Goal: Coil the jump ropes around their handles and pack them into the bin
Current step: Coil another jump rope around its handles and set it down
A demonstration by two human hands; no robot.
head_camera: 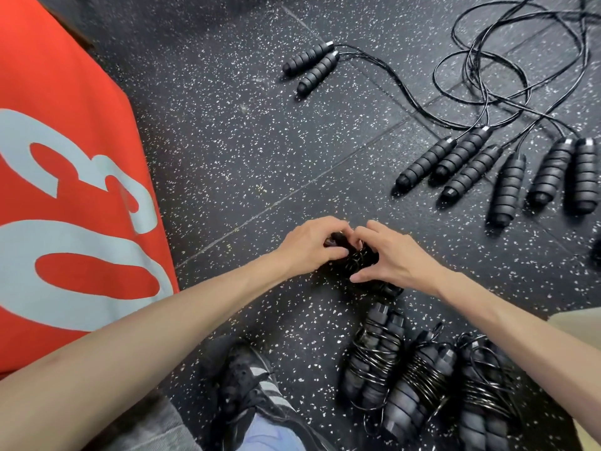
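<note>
Three coiled bundles (422, 375) lie nearest, side by side on the speckled floor (227, 141), each a pair of handles bound in loops of thin black rope; beside them, one dark shoe (250, 385) with pale stripes.

Item, in hand: a fourth bundle (353, 258), low over the floor. Left hand (309, 245) curls around one end, fingers closed on the handles; right hand (390, 255) pinches the rope at the other, thumb tips almost meeting over the coil. Both hands close together, clamped on the same bundle.

Advice for this step, as a judgement: keep the two handles pressed parallel, lay each turn snug against the last, and tuck the tail under a turn so it cannot spring loose.

Item, middle distance: six loose handles (494, 174) in a rough row, not yet wound.

Item, far: two more handles (310, 68) lying together, their ropes (507, 70) trailing into a tangle of overlapping loops.

Item, left: orange fabric bin (65, 157) with pale lettering, standing just beside the work.

Not made out: the bin's opening and contents, cut off by the frame; which rope belongs to which handle in the tangle; how much free rope remains on the held bundle, hidden under the fingers; a dark object at the right edge, cropped.
</note>
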